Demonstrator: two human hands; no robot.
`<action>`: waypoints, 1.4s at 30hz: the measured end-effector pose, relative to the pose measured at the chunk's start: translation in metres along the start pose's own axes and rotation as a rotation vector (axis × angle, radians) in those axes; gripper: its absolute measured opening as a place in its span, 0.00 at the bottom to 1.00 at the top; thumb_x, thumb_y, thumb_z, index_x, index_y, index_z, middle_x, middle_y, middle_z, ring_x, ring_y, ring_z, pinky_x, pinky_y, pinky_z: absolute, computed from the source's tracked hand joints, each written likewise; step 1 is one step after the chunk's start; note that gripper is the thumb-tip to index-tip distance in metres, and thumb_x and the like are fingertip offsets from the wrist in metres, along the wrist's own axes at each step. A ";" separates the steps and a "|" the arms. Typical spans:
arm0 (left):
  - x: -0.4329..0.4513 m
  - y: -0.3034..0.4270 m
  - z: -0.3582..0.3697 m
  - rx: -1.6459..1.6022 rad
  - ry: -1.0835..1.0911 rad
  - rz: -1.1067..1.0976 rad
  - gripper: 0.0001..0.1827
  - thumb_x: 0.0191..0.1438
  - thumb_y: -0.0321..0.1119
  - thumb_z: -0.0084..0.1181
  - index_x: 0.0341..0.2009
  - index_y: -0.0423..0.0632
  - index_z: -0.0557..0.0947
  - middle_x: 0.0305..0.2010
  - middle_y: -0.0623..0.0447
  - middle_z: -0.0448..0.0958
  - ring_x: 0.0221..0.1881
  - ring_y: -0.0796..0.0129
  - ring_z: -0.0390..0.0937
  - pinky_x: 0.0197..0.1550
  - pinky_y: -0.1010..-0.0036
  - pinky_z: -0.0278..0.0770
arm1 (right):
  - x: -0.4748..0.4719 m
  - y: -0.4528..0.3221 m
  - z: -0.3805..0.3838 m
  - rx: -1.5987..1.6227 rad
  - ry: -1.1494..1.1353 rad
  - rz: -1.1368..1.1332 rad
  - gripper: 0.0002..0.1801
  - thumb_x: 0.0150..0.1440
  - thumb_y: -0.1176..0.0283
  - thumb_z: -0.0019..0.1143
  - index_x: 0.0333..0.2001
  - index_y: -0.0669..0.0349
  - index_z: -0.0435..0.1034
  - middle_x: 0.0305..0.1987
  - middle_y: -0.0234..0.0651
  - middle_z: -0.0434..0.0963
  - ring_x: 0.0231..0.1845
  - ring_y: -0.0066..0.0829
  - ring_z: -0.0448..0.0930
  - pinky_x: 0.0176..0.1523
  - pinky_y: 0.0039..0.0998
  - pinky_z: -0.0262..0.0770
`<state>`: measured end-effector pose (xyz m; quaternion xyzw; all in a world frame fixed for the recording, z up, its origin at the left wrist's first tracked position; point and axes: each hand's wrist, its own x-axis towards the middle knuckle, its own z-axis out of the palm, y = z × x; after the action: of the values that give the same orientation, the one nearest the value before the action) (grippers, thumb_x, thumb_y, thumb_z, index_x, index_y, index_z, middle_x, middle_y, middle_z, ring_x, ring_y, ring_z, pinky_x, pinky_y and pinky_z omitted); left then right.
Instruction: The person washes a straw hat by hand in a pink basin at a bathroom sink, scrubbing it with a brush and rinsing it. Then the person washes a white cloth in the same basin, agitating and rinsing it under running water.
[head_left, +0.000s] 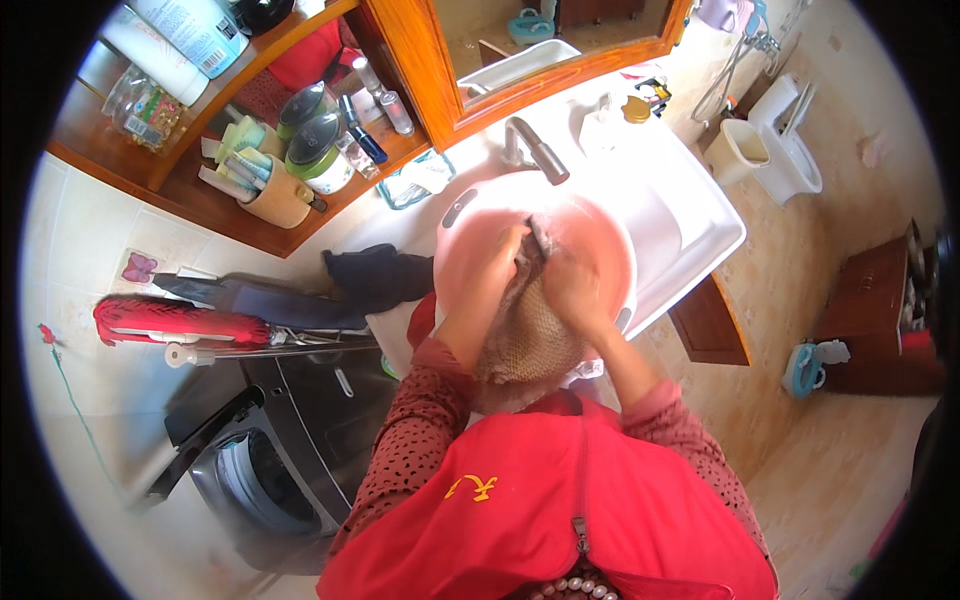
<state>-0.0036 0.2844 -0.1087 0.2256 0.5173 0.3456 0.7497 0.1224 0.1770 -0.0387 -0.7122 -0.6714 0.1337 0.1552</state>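
My left hand (504, 259) and my right hand (574, 289) both grip a wet-looking tan knitted cloth (536, 330). Between my fists its darker, bunched upper part (531, 251) shows; the finger details are slightly blurred. The cloth drapes down toward me over the near side of a pink plastic basin (615, 232), hiding part of the near rim. Both hands are over the inside of the basin, close together, the left a little farther from me. The basin rests at the white washbasin (720, 240), below a metal faucet (544, 154).
An orange-framed mirror (562, 86) and a wooden shelf (172, 191) of toiletries border the far side. Dark cloth (382, 277), a red duster (180, 319) and a washing machine (255, 480) with its door open are at left. A pump bottle (600, 127) stands beside the faucet.
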 end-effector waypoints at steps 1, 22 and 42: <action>-0.003 -0.001 0.000 -0.001 0.006 0.024 0.13 0.55 0.37 0.57 0.41 0.41 0.80 0.39 0.49 0.77 0.38 0.61 0.74 0.38 0.67 0.73 | 0.001 0.005 0.006 -0.017 -0.001 0.027 0.12 0.60 0.68 0.46 0.34 0.65 0.74 0.33 0.53 0.81 0.35 0.51 0.84 0.42 0.48 0.80; -0.035 0.014 0.003 0.075 0.041 -0.071 0.16 0.45 0.33 0.64 0.40 0.46 0.82 0.41 0.50 0.80 0.44 0.63 0.76 0.46 0.69 0.73 | -0.005 0.014 0.020 0.026 -0.139 0.078 0.17 0.64 0.62 0.41 0.43 0.65 0.72 0.36 0.55 0.81 0.38 0.53 0.84 0.45 0.51 0.79; -0.066 0.083 -0.004 0.528 0.055 0.181 0.28 0.58 0.48 0.57 0.58 0.47 0.75 0.60 0.54 0.73 0.59 0.70 0.69 0.60 0.68 0.68 | -0.005 0.084 0.054 -0.001 -0.113 -0.121 0.12 0.60 0.70 0.44 0.37 0.68 0.71 0.34 0.52 0.78 0.36 0.51 0.79 0.39 0.48 0.75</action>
<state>-0.0455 0.2892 -0.0117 0.4489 0.5872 0.2704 0.6169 0.1775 0.1698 -0.1222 -0.6617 -0.7209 0.1639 0.1245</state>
